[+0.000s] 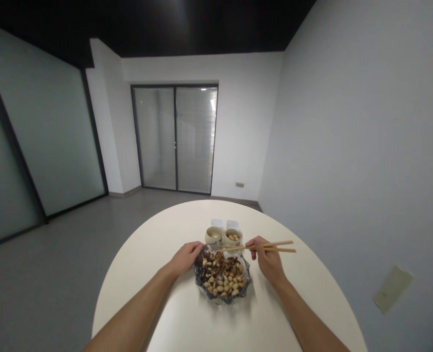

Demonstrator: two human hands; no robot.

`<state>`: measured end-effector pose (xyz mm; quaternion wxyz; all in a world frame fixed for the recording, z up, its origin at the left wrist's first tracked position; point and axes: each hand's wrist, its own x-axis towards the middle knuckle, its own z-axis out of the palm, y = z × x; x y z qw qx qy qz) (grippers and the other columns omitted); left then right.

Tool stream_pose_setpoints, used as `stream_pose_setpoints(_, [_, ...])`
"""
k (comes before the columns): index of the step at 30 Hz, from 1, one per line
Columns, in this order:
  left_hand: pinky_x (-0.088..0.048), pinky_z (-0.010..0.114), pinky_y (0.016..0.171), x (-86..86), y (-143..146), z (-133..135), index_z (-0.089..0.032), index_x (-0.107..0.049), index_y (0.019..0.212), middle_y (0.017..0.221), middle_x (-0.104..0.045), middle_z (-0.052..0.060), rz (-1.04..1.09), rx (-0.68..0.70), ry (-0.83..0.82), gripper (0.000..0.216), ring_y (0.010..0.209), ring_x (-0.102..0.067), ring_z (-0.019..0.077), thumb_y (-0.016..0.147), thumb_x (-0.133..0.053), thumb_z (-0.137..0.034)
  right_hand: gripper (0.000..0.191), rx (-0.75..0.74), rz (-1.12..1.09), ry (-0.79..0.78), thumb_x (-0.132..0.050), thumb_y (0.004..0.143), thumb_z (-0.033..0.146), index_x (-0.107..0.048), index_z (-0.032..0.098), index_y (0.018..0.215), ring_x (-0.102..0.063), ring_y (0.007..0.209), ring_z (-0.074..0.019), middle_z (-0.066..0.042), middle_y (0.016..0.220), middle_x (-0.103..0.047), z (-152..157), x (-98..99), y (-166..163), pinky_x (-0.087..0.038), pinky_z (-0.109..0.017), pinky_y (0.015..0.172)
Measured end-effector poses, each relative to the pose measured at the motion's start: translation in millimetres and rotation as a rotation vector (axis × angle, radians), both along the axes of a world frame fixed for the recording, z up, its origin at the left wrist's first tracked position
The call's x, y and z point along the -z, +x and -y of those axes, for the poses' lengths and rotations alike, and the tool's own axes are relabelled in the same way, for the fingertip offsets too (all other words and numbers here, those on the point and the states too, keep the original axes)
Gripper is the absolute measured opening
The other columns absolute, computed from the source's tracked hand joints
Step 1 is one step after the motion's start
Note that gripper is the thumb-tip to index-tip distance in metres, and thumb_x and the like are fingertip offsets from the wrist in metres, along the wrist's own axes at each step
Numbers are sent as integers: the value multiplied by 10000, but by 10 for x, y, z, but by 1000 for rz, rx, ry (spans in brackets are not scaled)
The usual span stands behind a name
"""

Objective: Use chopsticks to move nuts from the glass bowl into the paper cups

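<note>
A scalloped glass bowl (248,279) full of mixed nuts (226,283) sits on the round table. Pistachios lie at its front, with darker nuts or seeds towards the left and back. My left hand (187,256) grips the bowl's left rim, its fingertips partly hidden there. In my right hand (268,259) is a pair of wooden chopsticks (279,247), their tips over the back of the bowl. Whether the tips hold anything is too small to tell. Just behind stand two small cups: the left cup (213,234) looks bare inside, the right cup (233,236) holds several nuts.
Two small white square dishes or lids (232,224) lie behind the cups. The white round table (172,313) has a curved edge on both sides. A pale wall (348,146) stands close on the right; glass doors (175,139) are across the room.
</note>
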<state>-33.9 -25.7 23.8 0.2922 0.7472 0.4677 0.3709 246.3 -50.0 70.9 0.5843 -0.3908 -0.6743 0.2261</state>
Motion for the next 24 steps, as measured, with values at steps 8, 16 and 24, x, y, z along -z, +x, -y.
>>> stream_pose_setpoints(8, [-461, 300, 834, -6, 19, -4, -171, -727, 942, 951, -745, 53, -11, -8, -5, 526, 858, -622, 218, 949, -351, -539, 520, -113, -17, -139, -481, 902, 621, -675, 182, 701, -463, 430, -126, 16, 469, -502, 98, 87, -258, -370, -228, 416])
stream_pose_setpoints(16, [-465, 305, 822, -10, 11, -12, -177, -734, 958, 954, -746, 60, -7, -5, -4, 527, 864, -625, 225, 952, -344, -532, 529, -113, -28, -239, -476, 892, 648, -677, 183, 740, -482, 438, -133, 18, 492, -516, 38, 134, -299, -387, -233, 418])
stream_pose_setpoints(24, [-467, 307, 826, -6, 13, -14, -177, -731, 967, 956, -748, 56, 8, 4, -22, 514, 898, -633, 230, 950, -355, -529, 542, -113, -75, -276, -497, 861, 680, -671, 183, 736, -472, 414, -132, 14, 481, -531, 44, 135, -319, -384, -238, 398])
